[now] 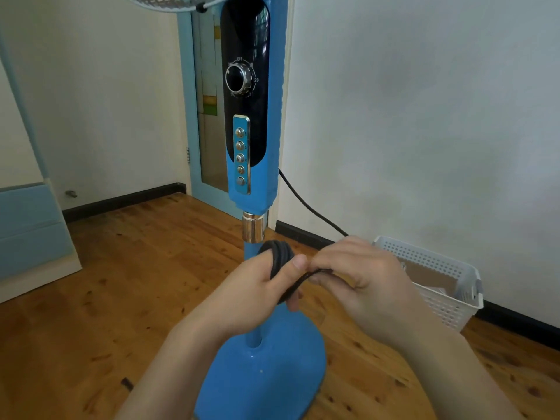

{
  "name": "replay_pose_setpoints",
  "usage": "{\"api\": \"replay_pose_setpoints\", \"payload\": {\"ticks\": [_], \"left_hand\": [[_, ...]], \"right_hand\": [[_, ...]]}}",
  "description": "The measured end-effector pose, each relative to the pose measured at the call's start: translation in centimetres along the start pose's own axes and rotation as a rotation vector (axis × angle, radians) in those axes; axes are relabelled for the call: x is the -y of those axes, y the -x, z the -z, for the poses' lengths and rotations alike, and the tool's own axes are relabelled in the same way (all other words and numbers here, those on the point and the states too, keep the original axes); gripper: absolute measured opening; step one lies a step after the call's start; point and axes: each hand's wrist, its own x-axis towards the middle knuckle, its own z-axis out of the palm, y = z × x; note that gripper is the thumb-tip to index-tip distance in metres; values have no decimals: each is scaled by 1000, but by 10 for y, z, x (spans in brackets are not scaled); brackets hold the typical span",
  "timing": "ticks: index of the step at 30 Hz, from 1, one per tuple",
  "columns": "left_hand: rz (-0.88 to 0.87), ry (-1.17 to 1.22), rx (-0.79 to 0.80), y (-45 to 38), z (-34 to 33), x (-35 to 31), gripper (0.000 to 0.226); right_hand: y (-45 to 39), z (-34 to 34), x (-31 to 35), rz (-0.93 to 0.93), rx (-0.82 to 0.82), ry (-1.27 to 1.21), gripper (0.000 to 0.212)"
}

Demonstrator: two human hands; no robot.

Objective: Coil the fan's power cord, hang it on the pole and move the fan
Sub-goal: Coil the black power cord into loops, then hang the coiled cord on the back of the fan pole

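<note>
A blue standing fan [257, 122] rises in the middle, with a black control panel, a dial and several buttons. Its pole [254, 234] runs down to a blue base [266, 374] on the wooden floor. The black power cord [306, 204] leaves the back of the fan and drops to my hands. My left hand [257, 286] grips a small coil of the cord [280, 256] in front of the pole. My right hand [360, 277] pinches a strand of cord right beside the coil.
A white perforated basket [439, 277] stands on the floor against the right wall. A blue door [206, 116] is behind the fan. Blue and white furniture [30, 231] sits at the left. Wooden floor [136, 268] spreads around the base.
</note>
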Motion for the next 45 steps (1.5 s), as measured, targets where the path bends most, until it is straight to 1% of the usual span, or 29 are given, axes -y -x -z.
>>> {"api": "replay_pose_setpoints", "payload": {"ticks": [1,2,5,7,10,13,15,17,19,22,24,26,28,30,31,33,34,36,41,42,45], "left_hand": [[10,43,39,1,1,0,56],[16,70,74,2,2,0,52],[24,121,117,4,7,2,26],[32,143,129,7,9,3,16],[29,178,202,9,7,0,19],[-20,231,165,7,-2,-5,26],[-73,293,132,5,-8,-10,40],[-102,368,104,4,-8,-12,49],[-113,454,57,3,-6,-8,54],[-134,557,-14,2,-1,-4,55],[-149,573,-50,1,1,-3,50],[-156,557,-79,0,2,-4,46],[-165,505,-101,0,4,-4,43],[-154,461,-126,0,6,-4,43],[-149,459,-148,0,8,-2,43],[-143,502,-195,-1,10,1,43],[-141,533,-217,-1,10,2,42],[-140,567,-256,-3,12,5,44],[-113,593,-298,-2,16,8,46],[-103,592,-310,-2,17,9,49],[-62,572,-338,-2,23,12,49]], "right_hand": [[0,-1,-2,-4,-35,16,10],[-1,-2,-4,-13,-67,27,8],[-1,-9,-8,18,-107,35,12],[0,-15,-12,-2,-139,1,19],[4,-20,-23,-177,-251,-72,34],[9,-32,-30,-261,-281,-54,31],[10,-44,-27,-299,-291,-59,27],[9,-51,-23,-336,-304,-79,28],[7,-53,-19,-306,-272,-110,33],[6,-53,-14,-248,-133,-204,49],[6,-55,-12,-271,-78,-202,57],[4,-53,-13,-305,-66,-225,60],[1,-47,-15,-343,-99,-287,56],[-5,-39,-18,-430,-143,-358,51],[-11,-37,-17,-473,-157,-395,49],[-25,-35,-15,-541,-152,-475,38],[-33,-34,-13,-563,-143,-473,33],[-50,-32,-12,-588,-138,-410,32],[-98,-25,-30,-629,-103,-291,22],[-108,-25,-37,-647,-78,-272,25],[-140,-32,-52,-707,57,-185,59]]}}
